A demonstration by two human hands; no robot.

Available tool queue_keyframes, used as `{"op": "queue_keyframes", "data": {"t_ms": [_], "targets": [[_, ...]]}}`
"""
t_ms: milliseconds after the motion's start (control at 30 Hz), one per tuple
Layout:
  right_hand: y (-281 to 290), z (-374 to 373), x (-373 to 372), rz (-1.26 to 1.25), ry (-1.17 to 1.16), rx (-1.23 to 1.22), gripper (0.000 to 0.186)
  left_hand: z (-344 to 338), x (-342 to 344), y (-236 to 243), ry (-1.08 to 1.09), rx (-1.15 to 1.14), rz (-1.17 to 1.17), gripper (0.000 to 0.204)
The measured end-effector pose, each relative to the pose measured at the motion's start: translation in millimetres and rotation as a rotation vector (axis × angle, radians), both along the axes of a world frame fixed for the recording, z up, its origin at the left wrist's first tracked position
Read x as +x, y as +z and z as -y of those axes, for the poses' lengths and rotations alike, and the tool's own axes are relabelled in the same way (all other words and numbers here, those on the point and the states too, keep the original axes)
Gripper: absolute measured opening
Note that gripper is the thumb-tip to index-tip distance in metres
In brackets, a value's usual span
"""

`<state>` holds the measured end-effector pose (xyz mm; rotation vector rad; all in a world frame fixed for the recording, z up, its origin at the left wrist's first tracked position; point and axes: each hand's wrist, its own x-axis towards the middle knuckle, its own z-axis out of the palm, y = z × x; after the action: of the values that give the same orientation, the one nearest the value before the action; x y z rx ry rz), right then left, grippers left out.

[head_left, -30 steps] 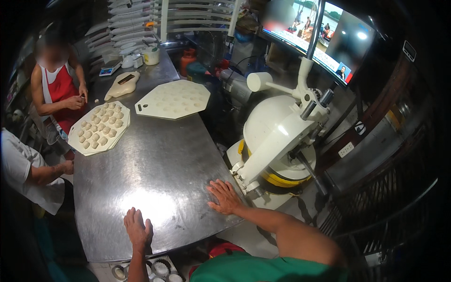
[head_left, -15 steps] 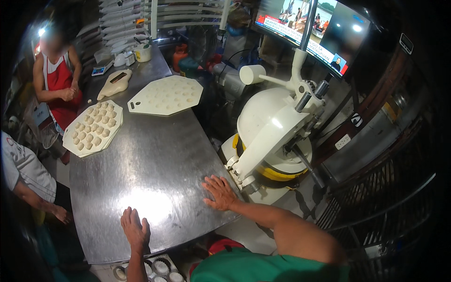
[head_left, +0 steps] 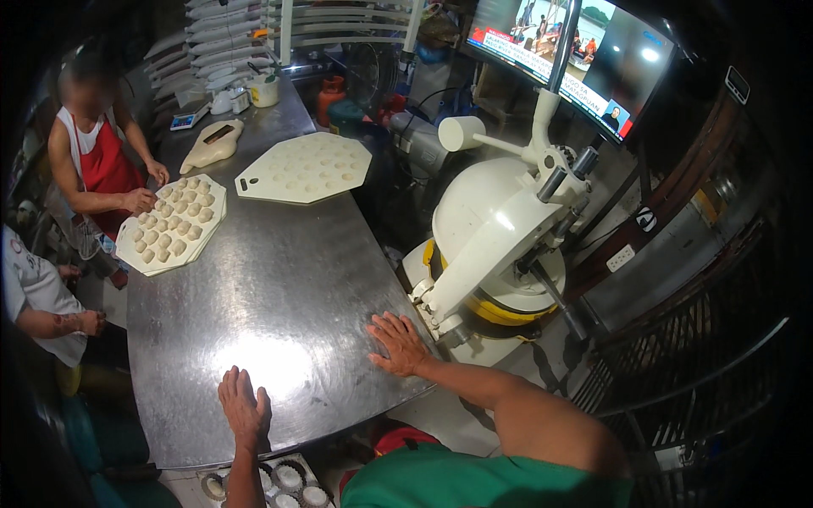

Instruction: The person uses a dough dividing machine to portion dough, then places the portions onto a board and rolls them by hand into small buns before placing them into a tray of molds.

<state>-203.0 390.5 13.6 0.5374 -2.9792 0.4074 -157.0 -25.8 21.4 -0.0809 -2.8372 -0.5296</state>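
My left hand (head_left: 246, 406) lies open on the steel table (head_left: 262, 279) near its front edge, fingers pointing away from me and holding nothing. My right hand (head_left: 398, 347) rests flat with fingers spread at the table's right side, beside the base of a big cream-coloured machine (head_left: 483, 212) with a domed body, levers and a yellow band. Farther up the table are an octagonal tray of dough balls (head_left: 174, 237), another octagonal board (head_left: 313, 173) with shallow dimples, and a dough slab (head_left: 203, 155) with a dark scraper on it.
A co-worker (head_left: 110, 186) in a red apron and another person (head_left: 42, 296) in white stand along the left side. A scale (head_left: 188, 117) and tub (head_left: 262, 93) sit at the back. Below the front edge are fluted moulds (head_left: 288, 478). A screen (head_left: 576, 63) hangs above the machine.
The co-worker's hands in the red apron have parted and reached to the tray of dough balls. The person in white has raised a forearm. My hands have barely moved.
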Motion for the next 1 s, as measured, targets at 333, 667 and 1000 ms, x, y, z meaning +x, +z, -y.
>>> {"op": "queue_keyframes", "data": {"t_ms": [333, 667, 1000], "targets": [[6, -1, -4, 0.040, -0.012, 0.064, 0.072, -3, 1, 1, 0.003, 0.017, -0.035, 0.055], [14, 3, 1, -0.007, 0.037, -0.012, 0.067, 1, 0, 11, 0.020, 0.038, 0.050, 0.055], [5, -2, -4, -0.058, 0.088, -0.031, 0.067, 10, 6, -1, -0.008, 0.041, -0.157, 0.047]]}}
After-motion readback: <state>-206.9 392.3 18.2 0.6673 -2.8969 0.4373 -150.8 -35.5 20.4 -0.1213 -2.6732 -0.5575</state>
